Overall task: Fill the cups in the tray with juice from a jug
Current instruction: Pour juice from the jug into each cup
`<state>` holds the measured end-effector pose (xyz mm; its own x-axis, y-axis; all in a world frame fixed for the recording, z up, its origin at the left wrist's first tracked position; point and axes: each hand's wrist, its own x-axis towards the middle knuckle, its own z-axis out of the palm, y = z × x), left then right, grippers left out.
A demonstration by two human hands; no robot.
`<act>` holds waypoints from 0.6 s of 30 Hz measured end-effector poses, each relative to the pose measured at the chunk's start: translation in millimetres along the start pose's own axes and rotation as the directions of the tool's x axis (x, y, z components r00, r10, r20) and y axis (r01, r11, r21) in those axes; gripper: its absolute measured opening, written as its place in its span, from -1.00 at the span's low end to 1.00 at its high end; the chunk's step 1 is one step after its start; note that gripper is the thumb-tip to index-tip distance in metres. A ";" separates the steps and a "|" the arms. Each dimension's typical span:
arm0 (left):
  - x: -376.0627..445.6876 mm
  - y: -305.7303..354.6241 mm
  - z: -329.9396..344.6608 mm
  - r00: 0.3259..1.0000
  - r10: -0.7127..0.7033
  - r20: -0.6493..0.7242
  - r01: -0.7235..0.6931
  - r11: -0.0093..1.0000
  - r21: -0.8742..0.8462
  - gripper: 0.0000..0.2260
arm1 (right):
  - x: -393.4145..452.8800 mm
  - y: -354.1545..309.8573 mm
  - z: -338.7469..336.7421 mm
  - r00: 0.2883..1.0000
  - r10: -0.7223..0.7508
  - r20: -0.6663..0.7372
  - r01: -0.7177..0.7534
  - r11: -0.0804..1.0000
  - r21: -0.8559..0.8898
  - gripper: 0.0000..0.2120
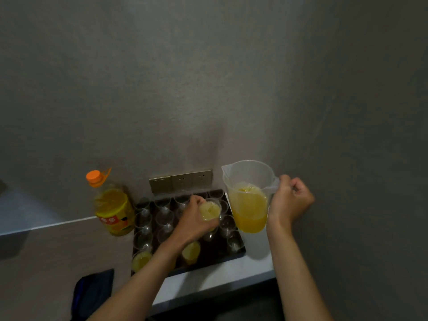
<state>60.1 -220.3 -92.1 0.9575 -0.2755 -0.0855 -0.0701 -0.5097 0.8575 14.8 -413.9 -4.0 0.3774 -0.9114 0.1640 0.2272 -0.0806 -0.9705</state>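
Juice bottle (114, 206) part full at left on the surface (254, 262), dark tray (240, 250) of mostly empty cups, left hand (196, 218) fingers wrapped round a filled cup (210, 210)—should set it down level—right hand (289, 200) gripping half-full jug (249, 195) handle upright.
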 end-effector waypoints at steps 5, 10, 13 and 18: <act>12.1 -9.7 5.8 0.991 0.017 0.132 -0.036 0.990 0.140 -0.48 | -1.7 15.8 -10.0 0.999 0.045 -0.011 -0.046 0.999 -0.028 -0.65; 22.7 -26.6 13.2 0.981 0.053 0.185 -0.110 0.944 0.310 -0.46 | -6.7 24.8 -13.6 0.996 0.083 -0.027 -0.084 0.996 -0.038 -0.65; 24.6 -35.7 14.7 0.974 0.074 0.213 -0.153 0.911 0.384 -0.44 | -7.6 27.7 -15.2 0.996 0.087 -0.037 -0.088 0.995 -0.037 -0.64; 23.7 -51.5 22.0 0.962 0.083 0.259 -0.192 0.884 0.426 -0.39 | -8.8 34.1 -20.6 0.994 0.104 -0.045 -0.105 0.994 -0.013 -0.61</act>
<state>80.3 -218.6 -149.5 0.8429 -0.5189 -0.1423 -0.3646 -0.7453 0.5582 0.8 -416.9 -42.1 0.3584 -0.9320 0.0539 0.1749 0.0103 -0.9845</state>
